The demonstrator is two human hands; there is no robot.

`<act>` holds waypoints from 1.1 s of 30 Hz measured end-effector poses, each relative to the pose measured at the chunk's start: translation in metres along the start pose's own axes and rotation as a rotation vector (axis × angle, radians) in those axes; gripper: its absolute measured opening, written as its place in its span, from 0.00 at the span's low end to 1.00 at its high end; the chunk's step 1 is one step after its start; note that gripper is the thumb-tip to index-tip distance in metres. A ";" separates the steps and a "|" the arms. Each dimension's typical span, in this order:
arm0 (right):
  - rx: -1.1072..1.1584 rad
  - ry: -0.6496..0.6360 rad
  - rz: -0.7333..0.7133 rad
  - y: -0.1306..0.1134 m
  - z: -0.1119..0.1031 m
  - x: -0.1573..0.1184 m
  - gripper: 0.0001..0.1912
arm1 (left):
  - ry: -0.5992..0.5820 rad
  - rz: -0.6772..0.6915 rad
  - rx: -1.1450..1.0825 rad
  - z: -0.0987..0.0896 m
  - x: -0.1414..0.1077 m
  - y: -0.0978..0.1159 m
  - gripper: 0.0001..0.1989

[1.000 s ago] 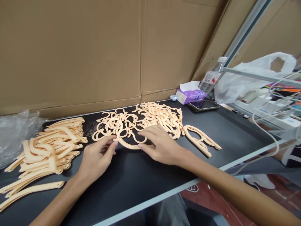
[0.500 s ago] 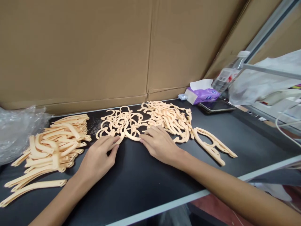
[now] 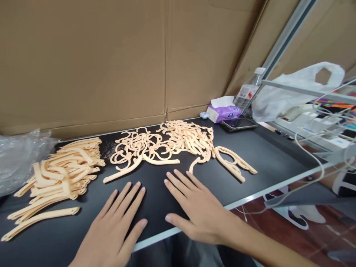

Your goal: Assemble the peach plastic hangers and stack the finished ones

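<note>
My left hand (image 3: 118,220) lies flat on the black tabletop with its fingers spread, holding nothing. Flat beside it, my right hand (image 3: 193,205) also has its fingers apart and nothing in them. Just beyond both hands rests a peach plastic folding hanger (image 3: 124,172), its two arms opened out to the sides. A curved peach piece (image 3: 194,163) reaches close to my right fingertips. Farther back are a pile of hook pieces (image 3: 139,142) and a heap of small curved parts (image 3: 187,135). A folded hanger (image 3: 230,163) sits to the right.
Long hanger arms (image 3: 63,174) are stacked at the left, near a clear plastic bag (image 3: 23,159). At the back right stand a purple tissue pack (image 3: 225,114), a phone (image 3: 239,124) and a bottle (image 3: 249,91). A cardboard wall (image 3: 111,66) closes off the back.
Both hands have let go of the hanger's arms and drawn back toward me, now flat and spread. The hanger stays lying opened out. The view has swung slightly right.
</note>
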State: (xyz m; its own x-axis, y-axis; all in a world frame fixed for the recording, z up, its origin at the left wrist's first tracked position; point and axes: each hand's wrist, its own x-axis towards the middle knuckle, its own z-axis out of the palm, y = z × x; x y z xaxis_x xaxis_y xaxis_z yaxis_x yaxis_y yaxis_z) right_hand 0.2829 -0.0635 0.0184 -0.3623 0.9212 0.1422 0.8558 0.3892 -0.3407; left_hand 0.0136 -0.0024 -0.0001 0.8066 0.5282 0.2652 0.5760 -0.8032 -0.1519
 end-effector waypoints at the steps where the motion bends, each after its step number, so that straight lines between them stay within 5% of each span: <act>1: 0.003 -0.025 0.014 -0.001 0.001 -0.001 0.37 | -0.008 -0.009 0.021 0.001 -0.002 0.002 0.36; 33: 0.063 0.059 0.055 0.000 0.008 -0.002 0.36 | -0.043 -0.113 -0.029 0.000 -0.001 0.001 0.35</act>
State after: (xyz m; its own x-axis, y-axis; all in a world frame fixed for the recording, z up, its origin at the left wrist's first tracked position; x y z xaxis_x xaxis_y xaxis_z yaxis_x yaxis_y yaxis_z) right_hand 0.2805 -0.0653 0.0112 -0.2913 0.9404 0.1752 0.8485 0.3386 -0.4067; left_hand 0.0137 -0.0034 -0.0006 0.7424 0.6264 0.2377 0.6596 -0.7455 -0.0957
